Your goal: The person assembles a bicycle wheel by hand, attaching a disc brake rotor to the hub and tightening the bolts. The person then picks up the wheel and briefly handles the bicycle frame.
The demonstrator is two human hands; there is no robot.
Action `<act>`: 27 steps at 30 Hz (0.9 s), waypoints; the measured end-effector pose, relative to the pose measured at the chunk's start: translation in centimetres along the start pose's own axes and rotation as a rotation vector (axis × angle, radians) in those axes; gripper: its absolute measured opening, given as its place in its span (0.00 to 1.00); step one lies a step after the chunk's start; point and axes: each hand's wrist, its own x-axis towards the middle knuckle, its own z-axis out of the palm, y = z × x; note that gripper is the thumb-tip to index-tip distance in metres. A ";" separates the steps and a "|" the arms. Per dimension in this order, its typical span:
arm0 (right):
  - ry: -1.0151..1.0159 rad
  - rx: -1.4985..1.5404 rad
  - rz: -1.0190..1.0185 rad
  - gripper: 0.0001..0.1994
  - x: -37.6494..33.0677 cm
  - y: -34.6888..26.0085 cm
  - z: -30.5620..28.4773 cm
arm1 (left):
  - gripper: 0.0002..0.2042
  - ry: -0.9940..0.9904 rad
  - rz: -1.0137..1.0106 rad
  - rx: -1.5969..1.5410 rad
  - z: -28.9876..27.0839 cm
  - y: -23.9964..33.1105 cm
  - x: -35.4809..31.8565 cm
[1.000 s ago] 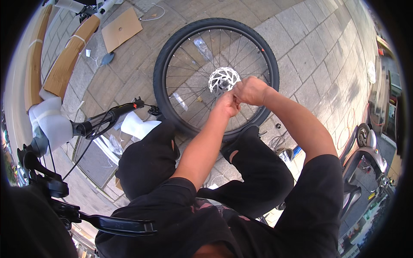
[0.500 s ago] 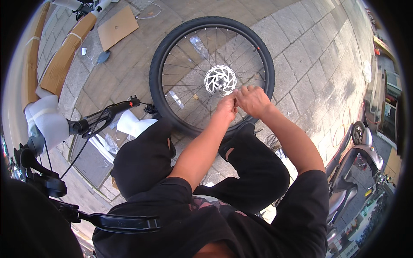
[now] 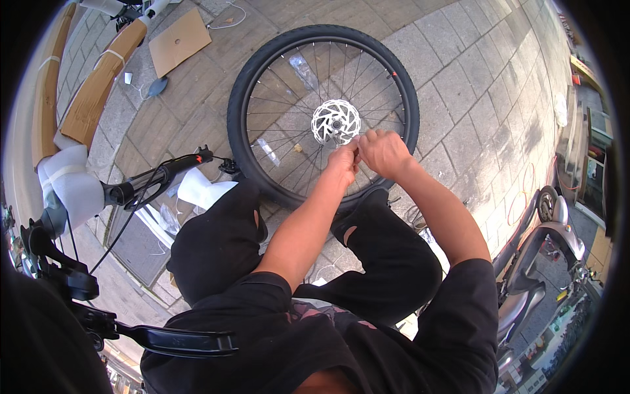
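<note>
Wheel (image 3: pixel 237 111): flat on the paving (image 3: pixel 459 98), far middle.
Brake disc (image 3: pixel 325 118): already on the wheel's middle.
Left hand (image 3: pixel 342 161): fingers bunched by the disc's near right edge.
Right hand (image 3: pixel 384 153): bunched beside it; can't tell what either holds.
Fork (image 3: pixel 174 170): left, no wheel in it.

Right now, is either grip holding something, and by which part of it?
I can't tell: the left grip and right grip meet near the white disc of the wheel, hiding whatever might be pinched there.
</note>
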 end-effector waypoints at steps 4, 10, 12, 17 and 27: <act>-0.070 0.427 0.383 0.15 2.9 -0.2 -0.1 | 0.10 -0.112 -0.038 -0.193 -0.3 0.6 0.7; -0.216 0.673 0.789 0.18 3.3 -0.8 1.0 | 0.10 -0.180 -0.116 -0.208 -0.5 2.0 -0.8; -0.216 0.678 0.875 0.19 2.6 -1.5 0.2 | 0.10 -0.170 -0.129 -0.148 -0.9 2.1 -0.4; -0.179 0.341 0.456 0.17 0.9 -2.7 -1.8 | 0.10 -0.213 -0.187 -0.153 -2.1 1.5 2.1; -0.324 0.402 0.406 0.18 2.0 -2.3 -3.7 | 0.15 -0.261 -0.191 -0.152 -2.0 2.3 4.1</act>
